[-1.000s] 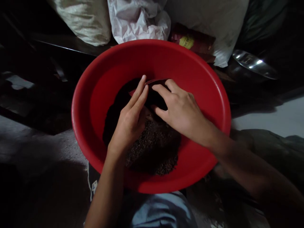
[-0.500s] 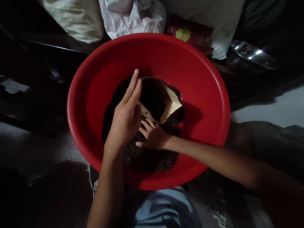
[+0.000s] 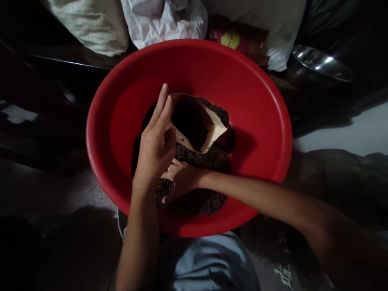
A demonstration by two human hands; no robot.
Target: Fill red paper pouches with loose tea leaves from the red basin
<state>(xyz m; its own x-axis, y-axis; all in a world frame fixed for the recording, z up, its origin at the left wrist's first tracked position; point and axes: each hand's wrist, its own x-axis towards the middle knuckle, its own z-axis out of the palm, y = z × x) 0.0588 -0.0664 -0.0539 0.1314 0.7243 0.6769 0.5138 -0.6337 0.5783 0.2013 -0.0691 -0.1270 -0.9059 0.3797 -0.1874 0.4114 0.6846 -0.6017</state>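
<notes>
A big red plastic basin (image 3: 257, 101) sits in front of me with a heap of dark loose leaves (image 3: 206, 161) in its bottom. My left hand (image 3: 156, 141) holds a small tan paper pouch (image 3: 212, 127) open by its near edge, fingers stretched along the side and thumb pinching it. The pouch mouth gapes upward, dark inside. My right hand (image 3: 178, 180) lies low in the leaves just under the pouch, fingers curled into the heap and partly hidden behind my left hand.
Behind the basin lie a pale sack (image 3: 91, 24), crumpled white plastic (image 3: 163, 20), a dark red packet with a yellow label (image 3: 233, 38) and a white bag (image 3: 273, 32). A shiny metal bowl (image 3: 321, 64) sits at the back right. My blue-clad knee (image 3: 206, 262) is below.
A second ago both hands were at the pouch mouth. The right hand has since dropped into the leaves below it and slid left, while the left keeps the pouch held open.
</notes>
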